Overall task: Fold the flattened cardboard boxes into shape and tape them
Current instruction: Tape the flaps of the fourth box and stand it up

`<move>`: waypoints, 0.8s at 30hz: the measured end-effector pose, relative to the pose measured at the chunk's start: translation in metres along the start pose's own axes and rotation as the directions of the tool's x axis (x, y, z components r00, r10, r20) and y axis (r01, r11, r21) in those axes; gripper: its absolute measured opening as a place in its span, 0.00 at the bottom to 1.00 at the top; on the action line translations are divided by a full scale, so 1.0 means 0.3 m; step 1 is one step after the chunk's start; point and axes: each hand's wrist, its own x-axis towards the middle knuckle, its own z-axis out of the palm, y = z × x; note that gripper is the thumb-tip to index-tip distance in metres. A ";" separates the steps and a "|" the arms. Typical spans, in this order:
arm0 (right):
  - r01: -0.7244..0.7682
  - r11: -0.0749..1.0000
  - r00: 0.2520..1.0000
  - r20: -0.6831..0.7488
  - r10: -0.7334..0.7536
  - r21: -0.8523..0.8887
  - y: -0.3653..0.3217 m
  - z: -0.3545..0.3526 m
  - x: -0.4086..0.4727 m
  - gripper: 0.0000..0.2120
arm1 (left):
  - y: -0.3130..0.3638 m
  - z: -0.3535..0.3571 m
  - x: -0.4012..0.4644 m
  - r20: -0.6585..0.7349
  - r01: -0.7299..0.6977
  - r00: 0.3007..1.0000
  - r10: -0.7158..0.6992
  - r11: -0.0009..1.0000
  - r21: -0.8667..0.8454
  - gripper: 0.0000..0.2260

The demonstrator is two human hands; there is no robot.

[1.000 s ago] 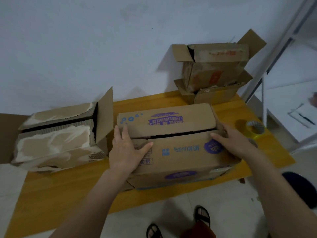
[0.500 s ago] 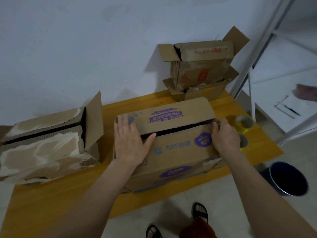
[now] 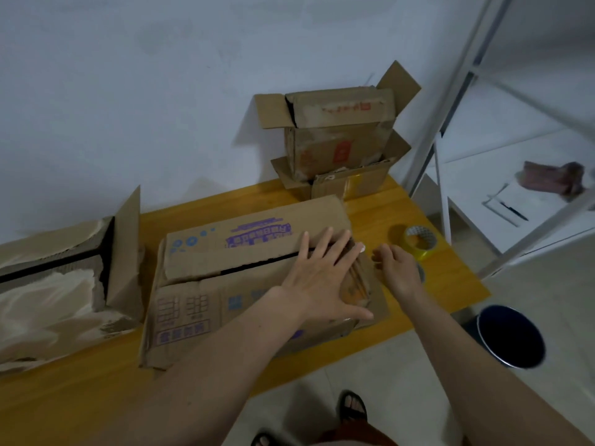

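1. Pale wall behind, and in front of it a yellow wooden table [image 3: 402,201] carries everything; the printed cardboard box [image 3: 225,275] lies in the middle of it, its two top flaps folded down with a dark slit between them.
2. On the right end of that box the left hand [image 3: 322,278] lies flat, fingers straight and spread wide across the slit, palm pressing both flaps; it curls round nothing.
3. Just beside the box's right end, apart from the cardboard, the right hand [image 3: 397,272] hangs over the table with fingers loosely bent; nothing shows in its grasp.
4. Between that hand and the table's right edge stands a roll of yellowish tape [image 3: 418,241], near the fingers but not touched; a second roll seems to sit behind the hand, mostly hidden.
5. The box's near edge reaches the table's front edge, and bare wood shows to the right of it and along the front left.
6. To the left, a torn box [image 3: 54,284] lies close by, one flap standing upright next to the printed box.
7. At the far side against the wall sits a stack of open boxes [image 3: 338,140], well apart from the hands.
8. Off the table, right, a dark bin [image 3: 512,336] stands on the floor below a white metal rack [image 3: 444,130].
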 end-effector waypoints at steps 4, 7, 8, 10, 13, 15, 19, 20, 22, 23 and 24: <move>-0.095 0.936 0.988 0.080 0.129 -0.340 0.184 -0.067 0.096 0.08 | 0.043 0.015 0.064 -0.018 0.048 0.999 -0.047 0.998 0.033 0.50; -0.135 0.847 0.964 0.131 0.233 -0.514 0.288 -0.065 0.144 0.17 | 0.057 0.014 0.086 -0.036 0.074 0.997 -0.072 0.996 0.047 0.47; -0.143 0.824 0.952 0.151 0.265 -0.548 0.310 -0.063 0.151 0.18 | 0.059 0.010 0.093 -0.040 0.077 0.996 -0.075 0.996 0.052 0.46; -0.106 0.789 0.939 0.200 0.279 -0.605 0.354 -0.055 0.165 0.18 | 0.065 0.003 0.101 -0.051 0.083 0.995 -0.081 0.996 0.035 0.43; -0.042 0.752 0.936 0.238 0.260 -0.658 0.406 -0.045 0.191 0.20 | 0.071 0.009 0.099 -0.079 0.084 0.993 -0.084 0.996 -0.009 0.41; 0.005 0.703 0.936 0.251 0.247 -0.711 0.429 -0.039 0.212 0.19 | 0.071 0.015 0.095 -0.108 0.090 0.990 -0.094 0.995 -0.039 0.39; 0.121 0.606 0.925 0.311 0.218 -0.786 0.488 -0.029 0.242 0.14 | 0.072 0.012 0.098 -0.127 0.098 0.987 -0.102 0.995 -0.035 0.40; 0.114 0.610 0.928 0.304 0.217 -0.784 0.496 -0.032 0.238 0.14 | 0.073 0.012 0.098 -0.128 0.099 0.986 -0.103 0.994 -0.037 0.40; 0.070 0.708 0.937 0.289 0.194 -0.703 0.504 -0.041 0.232 0.15 | 0.073 0.014 0.096 -0.133 0.097 0.986 -0.103 0.994 -0.050 0.41; 0.045 0.797 0.946 0.282 0.159 -0.602 0.499 -0.045 0.233 0.15 | 0.072 0.015 0.096 -0.131 0.096 0.986 -0.103 0.994 -0.054 0.42; 0.030 0.883 0.960 0.259 0.105 -0.469 0.472 -0.059 0.227 0.12 | 0.070 0.016 0.096 -0.128 0.096 0.986 -0.102 0.994 -0.056 0.42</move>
